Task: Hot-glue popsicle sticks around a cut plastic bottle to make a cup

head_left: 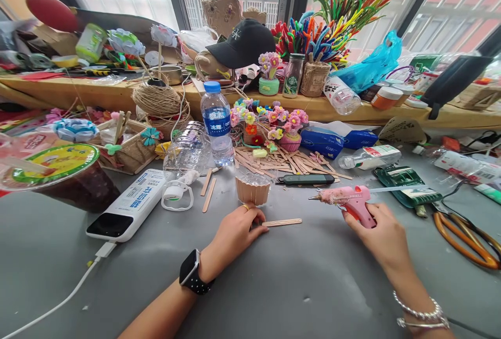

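Observation:
My left hand (240,227) rests near the middle of the grey table, its thumb and fingers closed on the left end of a flat wooden stick (284,222). Just beyond its knuckles stands a small cup (252,192) with wooden sticks side by side around its wall and clear plastic showing at the top. On the right, my right hand (373,224) is wrapped round the handle of a pink glue gun (348,198). The gun's nozzle points left, and a clear glue stick juts from its back. A dark green cutter (305,179) lies behind, between cup and gun.
Loose wooden sticks (274,161) lie behind the cup. Left of them stand a water bottle (217,125), a white power bank (131,206) with a cable, and a drink cup (74,182). Orange-handled scissors (465,242) lie far right. A cluttered wooden shelf (195,100) spans the back.

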`<act>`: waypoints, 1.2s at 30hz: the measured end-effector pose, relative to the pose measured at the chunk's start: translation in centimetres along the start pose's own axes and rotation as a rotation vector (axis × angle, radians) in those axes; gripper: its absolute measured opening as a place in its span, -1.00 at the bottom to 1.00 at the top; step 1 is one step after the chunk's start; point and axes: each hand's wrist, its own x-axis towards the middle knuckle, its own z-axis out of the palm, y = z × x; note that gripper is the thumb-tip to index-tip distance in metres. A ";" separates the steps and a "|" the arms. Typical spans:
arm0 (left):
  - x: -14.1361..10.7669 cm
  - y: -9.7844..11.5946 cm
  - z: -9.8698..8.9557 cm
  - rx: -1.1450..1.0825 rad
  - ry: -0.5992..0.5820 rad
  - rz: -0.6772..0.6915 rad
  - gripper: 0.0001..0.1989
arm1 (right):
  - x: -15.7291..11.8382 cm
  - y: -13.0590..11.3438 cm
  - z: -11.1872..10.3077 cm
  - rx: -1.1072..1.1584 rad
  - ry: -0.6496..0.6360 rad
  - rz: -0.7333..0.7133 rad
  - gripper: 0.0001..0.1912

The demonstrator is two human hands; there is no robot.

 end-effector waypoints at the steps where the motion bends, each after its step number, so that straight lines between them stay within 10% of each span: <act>1: 0.0 0.0 0.0 0.009 0.003 0.011 -0.88 | 0.0 0.1 0.1 0.004 -0.023 0.013 -0.62; 36: -0.3 0.0 0.1 0.462 0.248 0.492 -0.82 | 0.5 1.1 0.6 0.011 -0.169 0.143 -0.62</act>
